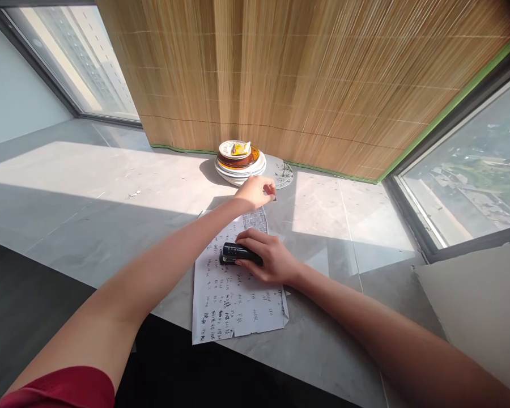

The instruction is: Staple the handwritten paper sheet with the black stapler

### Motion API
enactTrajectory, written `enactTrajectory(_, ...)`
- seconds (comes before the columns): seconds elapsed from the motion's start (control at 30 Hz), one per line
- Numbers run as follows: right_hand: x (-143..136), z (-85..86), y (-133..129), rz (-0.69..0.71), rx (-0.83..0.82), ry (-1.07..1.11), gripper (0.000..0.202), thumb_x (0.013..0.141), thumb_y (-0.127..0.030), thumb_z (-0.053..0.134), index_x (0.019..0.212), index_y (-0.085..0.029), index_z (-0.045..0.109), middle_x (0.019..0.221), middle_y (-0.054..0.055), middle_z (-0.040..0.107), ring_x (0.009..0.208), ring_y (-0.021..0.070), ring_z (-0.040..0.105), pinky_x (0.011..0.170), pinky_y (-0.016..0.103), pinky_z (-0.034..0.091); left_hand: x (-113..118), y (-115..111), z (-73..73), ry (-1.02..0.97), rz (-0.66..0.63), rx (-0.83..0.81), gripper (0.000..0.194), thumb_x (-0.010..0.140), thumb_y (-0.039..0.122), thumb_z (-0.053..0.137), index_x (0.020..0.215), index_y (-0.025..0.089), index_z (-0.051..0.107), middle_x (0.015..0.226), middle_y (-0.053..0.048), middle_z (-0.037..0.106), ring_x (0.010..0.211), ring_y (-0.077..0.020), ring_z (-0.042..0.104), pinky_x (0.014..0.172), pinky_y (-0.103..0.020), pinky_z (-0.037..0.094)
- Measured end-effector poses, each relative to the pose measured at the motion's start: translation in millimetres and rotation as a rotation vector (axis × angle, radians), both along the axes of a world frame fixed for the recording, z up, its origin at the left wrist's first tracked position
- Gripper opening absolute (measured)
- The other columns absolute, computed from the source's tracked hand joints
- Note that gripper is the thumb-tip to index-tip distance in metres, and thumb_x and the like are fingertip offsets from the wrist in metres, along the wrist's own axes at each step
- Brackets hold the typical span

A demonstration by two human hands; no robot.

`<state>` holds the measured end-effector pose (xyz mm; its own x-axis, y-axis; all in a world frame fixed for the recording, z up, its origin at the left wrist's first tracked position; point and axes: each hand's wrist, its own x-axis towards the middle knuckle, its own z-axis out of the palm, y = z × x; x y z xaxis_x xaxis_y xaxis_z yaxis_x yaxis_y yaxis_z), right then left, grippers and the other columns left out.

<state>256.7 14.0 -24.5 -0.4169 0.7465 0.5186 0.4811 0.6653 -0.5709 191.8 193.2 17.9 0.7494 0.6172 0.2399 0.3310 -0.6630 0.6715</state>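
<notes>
My right hand (272,258) is wrapped round a black stapler (242,252), which rests over a handwritten sheet of paper (221,294) on the grey marble ledge (127,238). My left hand (257,192) is raised beyond the sheet, in front of the plate stack, with thumb and fingers curled together; a small dark thing shows at the fingertips, too small to name. A printed sheet (257,220) shows at the far end of the paper.
Stacked white and amber plates (240,170) stand at the back, with a yellow and white packet (240,149) on top. Behind them hangs a bamboo blind (259,73). Windows flank it. The ledge's front edge drops to a dark area.
</notes>
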Motion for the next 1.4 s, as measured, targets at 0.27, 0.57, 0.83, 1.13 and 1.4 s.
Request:
enactTrajectory(0.27, 0, 1.5, 1, -0.003, -0.018, 0.004, 0.023, 0.104, -0.034, 0.06, 0.124, -0.022, 0.062, 0.121, 0.013, 0.069, 0.101, 0.0239, 0.07, 0.084, 0.042, 0.064, -31, 12, -9.6, 0.048, 0.033, 0.064, 0.014, 0.091, 0.019, 0.067, 0.091, 0.018, 0.081, 0.092, -0.006, 0.08, 0.083, -0.0204, 0.07, 0.086, -0.037, 0.057)
enactTrajectory(0.57, 3, 2.8, -5, -0.035, 0.046, 0.038, 0.026, 0.103, -0.032, 0.062, 0.127, -0.024, 0.063, 0.122, 0.012, 0.07, 0.105, 0.0256, 0.071, 0.086, 0.044, 0.064, -122, -26, -33.3, 0.207, -0.065, 0.249, 0.033, 0.104, 0.033, 0.054, 0.128, 0.025, 0.075, 0.137, -0.008, 0.071, 0.134, -0.0296, 0.059, 0.116, -0.051, 0.048)
enactTrajectory(0.83, 45, 30.3, -20, -0.728, -0.009, 0.116, 0.023, 0.098, -0.031, 0.062, 0.117, -0.025, 0.074, 0.118, 0.009, 0.075, 0.106, 0.0268, 0.072, 0.093, 0.047, 0.061, -119, -28, -37.7, 0.146, -0.169, 0.325, 0.031, 0.104, 0.026, 0.052, 0.126, 0.022, 0.073, 0.133, -0.012, 0.07, 0.131, -0.0304, 0.06, 0.114, -0.051, 0.048)
enactTrajectory(1.13, 96, 7.4, -47, -0.742, -0.087, -0.161, 0.033, 0.1, -0.033, 0.061, 0.13, -0.029, 0.074, 0.105, 0.005, 0.079, 0.096, 0.026, 0.073, 0.093, 0.049, 0.054, -112, -50, -43.1, 0.048, -0.475, 0.284, 0.031, 0.103, 0.027, 0.059, 0.129, 0.025, 0.075, 0.143, -0.013, 0.069, 0.136, -0.0306, 0.061, 0.12, -0.053, 0.045)
enactTrajectory(1.4, 75, 7.4, -43, -0.777, -0.017, -0.059, 0.033, 0.1, -0.034, 0.065, 0.131, -0.03, 0.075, 0.112, 0.007, 0.078, 0.102, 0.0268, 0.074, 0.092, 0.048, 0.059, -111, -56, -37.7, -0.023, -0.588, 0.275, 0.039, 0.099, 0.02, 0.063, 0.134, 0.035, 0.074, 0.144, -0.009, 0.07, 0.132, -0.0311, 0.063, 0.118, -0.053, 0.046)
